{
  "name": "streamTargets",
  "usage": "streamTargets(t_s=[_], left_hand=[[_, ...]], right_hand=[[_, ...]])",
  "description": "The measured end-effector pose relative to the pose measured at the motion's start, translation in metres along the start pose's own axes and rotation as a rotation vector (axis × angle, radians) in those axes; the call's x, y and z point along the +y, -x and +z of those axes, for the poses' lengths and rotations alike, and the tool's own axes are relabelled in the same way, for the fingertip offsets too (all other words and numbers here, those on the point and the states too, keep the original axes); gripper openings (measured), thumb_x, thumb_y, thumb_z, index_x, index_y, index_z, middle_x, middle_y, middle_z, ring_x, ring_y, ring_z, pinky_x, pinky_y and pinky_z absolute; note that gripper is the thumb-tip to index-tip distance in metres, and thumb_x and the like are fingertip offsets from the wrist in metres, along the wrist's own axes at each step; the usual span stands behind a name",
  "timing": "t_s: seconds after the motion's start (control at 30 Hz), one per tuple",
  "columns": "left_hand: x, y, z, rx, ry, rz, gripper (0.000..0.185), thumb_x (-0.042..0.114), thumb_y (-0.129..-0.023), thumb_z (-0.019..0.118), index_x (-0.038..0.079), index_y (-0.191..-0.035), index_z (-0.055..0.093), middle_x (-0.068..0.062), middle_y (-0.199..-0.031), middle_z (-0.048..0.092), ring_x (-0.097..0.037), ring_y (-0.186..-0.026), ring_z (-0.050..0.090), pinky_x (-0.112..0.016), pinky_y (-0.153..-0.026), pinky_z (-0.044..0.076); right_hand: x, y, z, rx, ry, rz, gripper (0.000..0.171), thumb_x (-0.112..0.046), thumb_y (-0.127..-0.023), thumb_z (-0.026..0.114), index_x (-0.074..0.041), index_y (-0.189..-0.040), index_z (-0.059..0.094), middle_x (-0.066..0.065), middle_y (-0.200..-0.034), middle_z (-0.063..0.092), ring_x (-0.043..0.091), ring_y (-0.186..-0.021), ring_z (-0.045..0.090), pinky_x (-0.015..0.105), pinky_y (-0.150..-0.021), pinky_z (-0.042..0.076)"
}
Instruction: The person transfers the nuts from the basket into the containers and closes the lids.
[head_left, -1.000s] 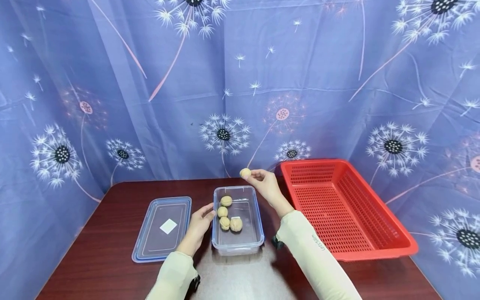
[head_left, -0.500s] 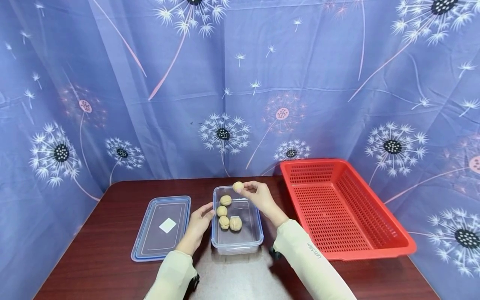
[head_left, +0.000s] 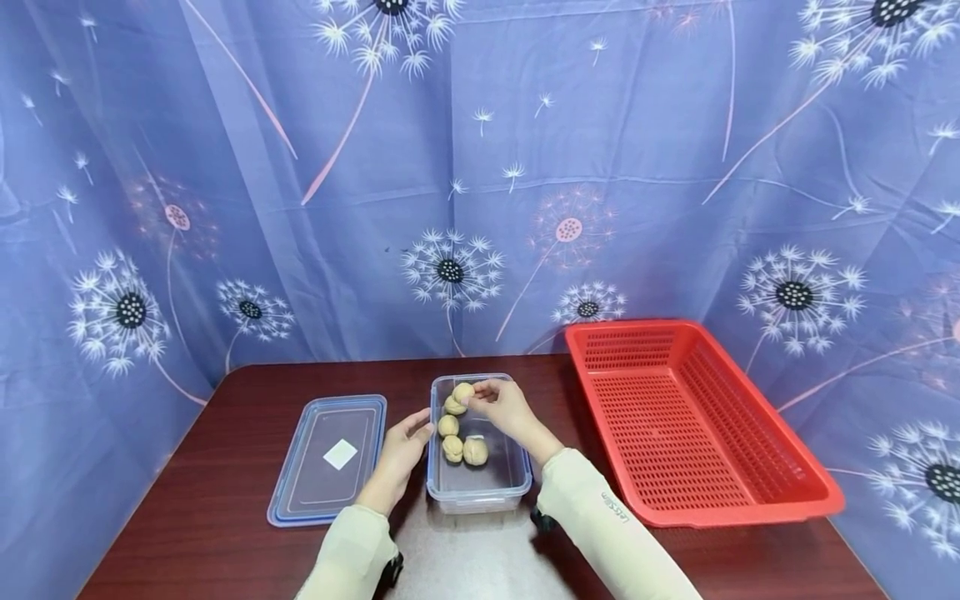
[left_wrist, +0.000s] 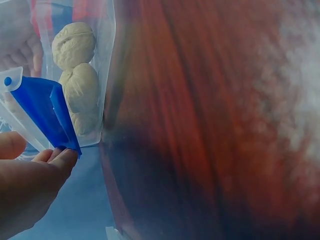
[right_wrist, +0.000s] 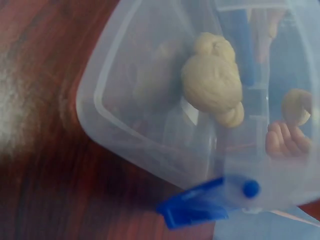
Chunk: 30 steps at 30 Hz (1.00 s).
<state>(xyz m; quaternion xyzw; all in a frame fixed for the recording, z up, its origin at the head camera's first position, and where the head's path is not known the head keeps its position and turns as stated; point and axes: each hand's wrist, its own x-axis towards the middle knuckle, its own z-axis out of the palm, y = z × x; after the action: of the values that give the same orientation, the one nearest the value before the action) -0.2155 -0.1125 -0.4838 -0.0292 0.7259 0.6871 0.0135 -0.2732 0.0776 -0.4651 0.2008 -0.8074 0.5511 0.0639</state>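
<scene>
My right hand point(head_left: 504, 406) has come down from above the far rim and now sits inside the clear rectangular plastic container point(head_left: 517, 475), its fingertips pinched on a pale, wrinkled round walnut point(head_left: 462, 392) at the far end. That nut hangs just over another one; I cannot tell whether they touch. 3 more walnuts point(head_left: 450, 426) lie along the left wall and middle of the container floor.

I judge this the placing step: the nut is in the container but not yet let go. The next move calls for easing the fingers apart low, so it settles without rolling or knocking its neighbours.

My left hand point(head_left: 403, 451), fingers straight and relaxed, rests against the container's left wall, steadying it. Beyond it lies the clear blue-rimmed flat lid point(head_left: 300, 492), and to the right the red perforated plastic basket point(head_left: 795, 500), all on the dark red-brown wooden surface point(head_left: 187, 533).

The head view gives the whole layout. The left wrist view alone shows my fingertip point(left_wrist: 64, 159) touching the blue latch tab point(left_wrist: 42, 112); the right wrist view shows the nuts through the container's corner, my fingers only dimly behind plastic.
</scene>
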Motion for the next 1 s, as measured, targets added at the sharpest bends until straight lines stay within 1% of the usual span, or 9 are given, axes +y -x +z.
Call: streamTargets(t_s=[0.1,0.13,0.27,0.37,0.57,0.8,1.0], left_hand=[[0.0,0.001,0.0,-0.005,-0.001,-0.003,0.04,0.004,-0.099,0.048,-0.012,-0.136,0.044,-0.031,-0.137,0.047,-0.037,-0.126,0.046,-0.05,-0.107,0.037],[-0.001,0.001,0.001,-0.008,-0.001,0.0,0.041,0.004,-0.099,0.047,-0.013,-0.136,0.044,-0.031,-0.137,0.046,-0.038,-0.126,0.046,-0.05,-0.107,0.036],[-0.001,0.002,0.001,-0.012,0.007,0.006,0.041,0.004,-0.099,0.047,-0.013,-0.136,0.043,-0.031,-0.137,0.046,-0.038,-0.126,0.046,-0.05,-0.107,0.036],[-0.002,0.001,0.0,-0.011,0.008,0.009,0.041,0.003,-0.099,0.047,-0.013,-0.136,0.043,-0.031,-0.137,0.046,-0.038,-0.126,0.046,-0.05,-0.107,0.036],[-0.003,-0.002,-0.001,0.002,0.004,0.003,0.041,0.003,-0.098,0.048,-0.012,-0.136,0.044,-0.03,-0.137,0.047,-0.038,-0.127,0.046,-0.05,-0.108,0.035],[-0.001,-0.001,-0.001,0.008,0.005,-0.002,0.04,0.003,-0.098,0.048,-0.011,-0.135,0.046,-0.03,-0.136,0.048,-0.036,-0.125,0.048,-0.049,-0.107,0.036],[-0.002,-0.001,0.0,0.004,0.0,0.002,0.04,0.003,-0.098,0.048,-0.012,-0.135,0.045,-0.03,-0.136,0.048,-0.036,-0.125,0.047,-0.05,-0.107,0.037]], right_hand=[[0.001,0.001,0.004,-0.009,0.022,0.045,0.027,-0.018,-0.083,0.074,0.005,-0.094,0.069,0.01,-0.081,0.07,0.019,-0.071,0.065,0.027,-0.063,0.056],[-0.003,0.003,0.005,-0.01,0.037,0.083,0.026,-0.014,-0.082,0.074,0.008,-0.095,0.068,0.014,-0.083,0.07,0.022,-0.073,0.066,0.029,-0.065,0.056],[-0.004,0.004,0.012,0.001,0.087,0.148,0.025,-0.007,-0.082,0.073,0.012,-0.096,0.066,0.017,-0.083,0.069,0.022,-0.073,0.065,0.025,-0.065,0.055],[-0.003,0.004,0.016,0.003,0.106,0.168,0.025,-0.005,-0.081,0.074,0.013,-0.096,0.065,0.017,-0.083,0.069,0.021,-0.072,0.065,0.024,-0.065,0.055],[-0.002,0.002,0.02,0.005,0.134,0.191,0.025,-0.004,-0.081,0.073,0.014,-0.096,0.064,0.017,-0.082,0.068,0.024,-0.074,0.066,0.029,-0.068,0.056],[-0.001,0.005,0.024,0.002,0.191,0.277,0.023,-0.005,-0.08,0.073,0.012,-0.095,0.065,0.013,-0.079,0.068,0.018,-0.073,0.064,0.023,-0.065,0.053],[0.001,0.007,0.026,0.007,0.286,0.277,0.022,-0.007,-0.079,0.074,0.008,-0.092,0.066,0.01,-0.076,0.066,0.018,-0.072,0.061,0.026,-0.067,0.052]])
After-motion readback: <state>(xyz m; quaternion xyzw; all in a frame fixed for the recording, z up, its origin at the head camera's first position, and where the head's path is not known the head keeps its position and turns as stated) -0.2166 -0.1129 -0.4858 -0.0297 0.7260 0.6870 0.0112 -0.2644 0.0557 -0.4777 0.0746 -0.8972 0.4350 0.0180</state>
